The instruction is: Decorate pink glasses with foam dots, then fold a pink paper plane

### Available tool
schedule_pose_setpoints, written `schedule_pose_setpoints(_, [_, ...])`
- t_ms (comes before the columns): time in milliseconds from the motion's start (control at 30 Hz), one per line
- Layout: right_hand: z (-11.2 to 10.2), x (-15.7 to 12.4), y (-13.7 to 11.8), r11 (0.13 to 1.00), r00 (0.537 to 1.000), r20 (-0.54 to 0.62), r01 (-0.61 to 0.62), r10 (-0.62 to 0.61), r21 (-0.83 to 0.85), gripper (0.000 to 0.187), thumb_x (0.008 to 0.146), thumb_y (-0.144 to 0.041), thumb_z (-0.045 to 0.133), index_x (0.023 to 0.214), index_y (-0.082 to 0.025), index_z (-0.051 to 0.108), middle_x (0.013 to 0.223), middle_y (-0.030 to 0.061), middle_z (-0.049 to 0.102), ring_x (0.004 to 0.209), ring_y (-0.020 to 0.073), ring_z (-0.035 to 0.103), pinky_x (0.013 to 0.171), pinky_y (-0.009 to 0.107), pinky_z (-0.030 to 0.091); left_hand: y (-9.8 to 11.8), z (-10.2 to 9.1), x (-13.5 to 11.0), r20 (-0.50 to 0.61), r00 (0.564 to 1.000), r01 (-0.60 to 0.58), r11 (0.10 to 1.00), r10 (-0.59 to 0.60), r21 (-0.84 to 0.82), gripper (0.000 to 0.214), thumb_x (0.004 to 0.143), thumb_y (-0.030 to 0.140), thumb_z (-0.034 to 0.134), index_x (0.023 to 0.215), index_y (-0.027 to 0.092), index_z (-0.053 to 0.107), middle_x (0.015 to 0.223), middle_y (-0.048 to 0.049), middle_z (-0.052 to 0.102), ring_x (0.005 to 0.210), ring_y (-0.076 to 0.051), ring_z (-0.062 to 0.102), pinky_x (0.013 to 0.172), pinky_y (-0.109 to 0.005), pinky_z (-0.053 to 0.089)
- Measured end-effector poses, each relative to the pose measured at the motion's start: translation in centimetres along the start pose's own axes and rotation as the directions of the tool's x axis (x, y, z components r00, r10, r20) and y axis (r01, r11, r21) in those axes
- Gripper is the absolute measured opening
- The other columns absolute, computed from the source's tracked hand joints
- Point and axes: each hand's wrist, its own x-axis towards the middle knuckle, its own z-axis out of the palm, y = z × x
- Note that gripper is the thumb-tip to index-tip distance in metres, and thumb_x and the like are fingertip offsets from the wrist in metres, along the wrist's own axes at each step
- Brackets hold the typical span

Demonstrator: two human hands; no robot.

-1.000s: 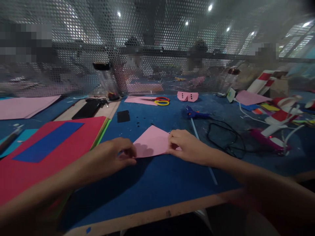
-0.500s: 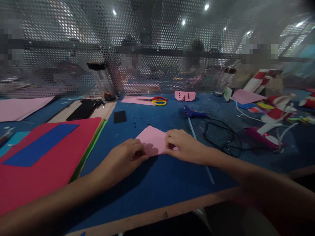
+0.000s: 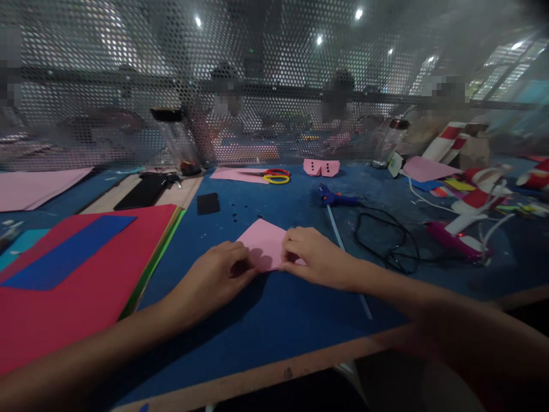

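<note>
One camera gives the view, worn on the head, above and just behind the near edge of the surface (image 3: 283, 320). It faces forward and tilts down across the surface to its far edge, where a perforated screen (image 3: 128, 91) fills the top of the view. The field is wide: the left grip (image 3: 218, 269) and right grip (image 3: 315, 256) sit close, around the middle, with the near edge slanting along the bottom

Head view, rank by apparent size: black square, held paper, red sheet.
1. Red sheet, even cut off by the frame
2. Held paper, partly hidden by the right hand
3. Black square
</note>
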Motion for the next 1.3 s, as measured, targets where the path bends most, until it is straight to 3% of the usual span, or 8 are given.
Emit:
schedule_pose_setpoints(233, [-0.6, -0.1, 0.2, 0.998, 0.997, 0.048, -0.064, 0.064, -0.003, 0.014, 0.094, -0.028, 0.065, 0.086, -0.017, 0.064, 0.100, 0.0061, 0.064, 0.096, 0.0207, 0.055, 0.085, 0.034, 0.038, -0.5, 0.2, 0.0, -0.027, 0.999, 0.028, 1.000, -0.028, 0.003, 0.019, 0.091, 0.032, 0.058, 0.076, 0.020, 0.059, 0.075, -0.0031, 0.061, 0.070, -0.018, 0.053, 0.062, -0.030, 0.039])
schedule_pose_setpoints(733, [-2.3, -0.3, 1.0, 0.999, 0.991, 0.128, -0.033, 0.032, 0.007, 0.013, 0.093, -0.027, 0.067, 0.085, -0.017, 0.065, 0.099, 0.0053, 0.065, 0.092, 0.0191, 0.057, 0.079, 0.032, 0.038, -0.3, 0.1, -0.1, -0.023, 0.999, 0.027, 1.000, -0.027, -0.002, 0.021, 0.090, 0.036, 0.059, 0.078, 0.020, 0.063, 0.077, -0.0015, 0.064, 0.070, -0.017, 0.056, 0.064, -0.029, 0.039])
schedule_pose_setpoints(1067, [-1.7, -0.6, 0.9, 0.999, 0.999, 0.040, 0.024, -0.026, 0.040, 0.003, 0.092, -0.018, 0.064, 0.090, -0.018, 0.067, 0.095, 0.0034, 0.067, 0.093, 0.0186, 0.058, 0.086, 0.034, 0.039, -0.2, -0.2, -0.4, -0.046, 0.998, -0.031, 0.994, 0.036, 0.105, 0.026, 0.096, 0.034, 0.055, 0.074, 0.020, 0.057, 0.076, -0.0015, 0.060, 0.073, -0.019, 0.052, 0.066, -0.031, 0.035])
schedule_pose_setpoints(1300, [-2.1, -0.5, 1.0, 0.998, 0.995, 0.091, 0.041, -0.045, 0.049, 0.003, 0.090, -0.018, 0.066, 0.091, -0.019, 0.069, 0.099, 0.0036, 0.066, 0.096, 0.0189, 0.058, 0.087, 0.034, 0.038, -0.4, -0.2, -0.3, -0.041, 0.998, -0.046, 0.994, 0.050, 0.099, 0.027, 0.097, 0.036, 0.054, 0.076, 0.020, 0.057, 0.076, -0.0017, 0.059, 0.074, -0.020, 0.053, 0.067, -0.032, 0.035])
